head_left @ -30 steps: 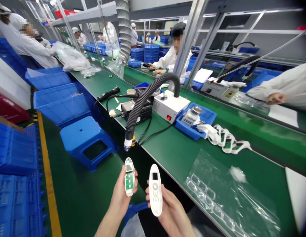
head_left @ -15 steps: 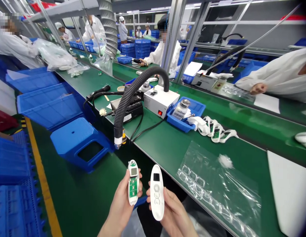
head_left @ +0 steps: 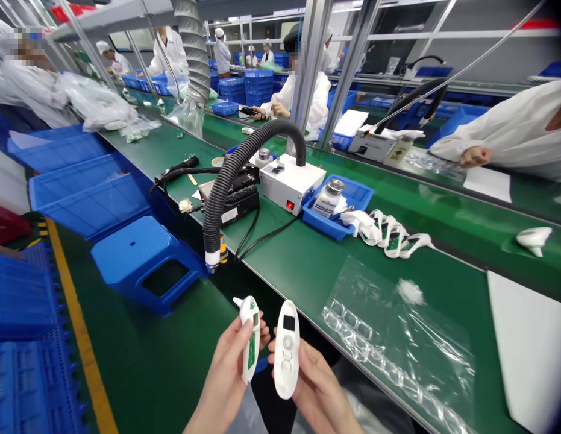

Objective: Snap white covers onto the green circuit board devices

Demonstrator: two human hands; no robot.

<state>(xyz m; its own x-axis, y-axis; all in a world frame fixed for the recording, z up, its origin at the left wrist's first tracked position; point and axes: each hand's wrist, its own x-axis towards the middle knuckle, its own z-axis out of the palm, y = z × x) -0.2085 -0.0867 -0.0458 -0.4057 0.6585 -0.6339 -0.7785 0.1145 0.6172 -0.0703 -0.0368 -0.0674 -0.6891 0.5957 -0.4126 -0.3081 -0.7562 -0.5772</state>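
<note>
- One smooth, curved white plastic housing in the left hand, pinched between thumb and fingers, with a tapered nozzle and a flat green circuit board inside.
- One long oval white cover in the right hand, gripped by its edges, with a dark squarish window and rounded button shapes.
- Just beside each other, not touching.
- Crinkly clear plastic bag on the green bench.
- Also on there: a ribbed black hose on a boxy white unit, beside a blue tray.
</note>
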